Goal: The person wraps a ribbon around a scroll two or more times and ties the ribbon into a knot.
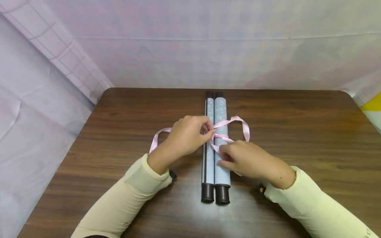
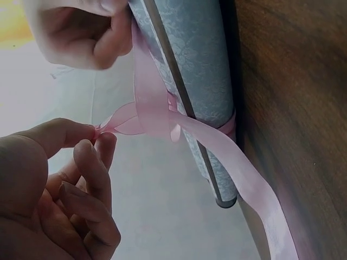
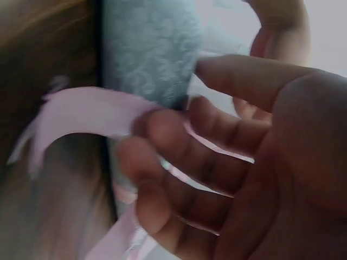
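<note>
A scroll [image 1: 220,172], rolled from both ends into two side-by-side rolls, lies lengthwise on the wooden table. Its pale blue covering has a floral pattern, and dark knobs cap the ends. A pink ribbon [image 2: 152,92] goes around its middle. My left hand [image 1: 190,134] is over the left roll, pinching a gathered loop of the ribbon between thumb and index finger. My right hand [image 1: 247,158] is over the right roll, its fingers loosely bent beside the ribbon. In the right wrist view its thumb and index fingertips stand apart, and the ribbon runs behind the bent fingers.
One ribbon tail curves out left of the scroll beyond my left wrist, and another loops to the right above my right hand. The brown wooden table [image 1: 119,109] ends at the back against a pale cloth backdrop [image 1: 208,62]. Something yellow [image 1: 373,102] shows at far right.
</note>
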A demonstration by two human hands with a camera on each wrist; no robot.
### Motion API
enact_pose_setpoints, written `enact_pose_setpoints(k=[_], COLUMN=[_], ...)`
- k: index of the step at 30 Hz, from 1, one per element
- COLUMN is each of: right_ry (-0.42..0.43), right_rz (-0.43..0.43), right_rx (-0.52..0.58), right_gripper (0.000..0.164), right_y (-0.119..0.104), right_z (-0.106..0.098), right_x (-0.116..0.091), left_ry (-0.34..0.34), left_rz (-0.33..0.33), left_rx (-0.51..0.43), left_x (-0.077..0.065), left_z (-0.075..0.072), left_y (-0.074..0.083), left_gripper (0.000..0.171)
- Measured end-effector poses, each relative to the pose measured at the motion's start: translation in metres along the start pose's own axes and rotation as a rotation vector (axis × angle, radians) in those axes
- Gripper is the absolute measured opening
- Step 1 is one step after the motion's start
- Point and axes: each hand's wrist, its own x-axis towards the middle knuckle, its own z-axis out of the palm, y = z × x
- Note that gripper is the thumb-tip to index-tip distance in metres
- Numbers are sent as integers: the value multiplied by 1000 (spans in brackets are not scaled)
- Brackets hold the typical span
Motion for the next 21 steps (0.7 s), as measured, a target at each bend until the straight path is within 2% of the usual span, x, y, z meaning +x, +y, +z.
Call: enact_pose_setpoints(k=[7,12,21], right_ry=[102,73,97], right_rz=[114,98,73], right_rx=[14,7,-56], right_gripper=[23,16,21], right_y=[9,12,19], right_z=[8,9,2], right_x=[1,0,-13], left_ry=[-11,-10,-9], left_rz=[-3,-1,-17], left_rx=[2,8,-11], left_x=[1,0,0], left_z=[0,0,-3], left_y=[0,-1,-3], left_gripper=[5,6,3])
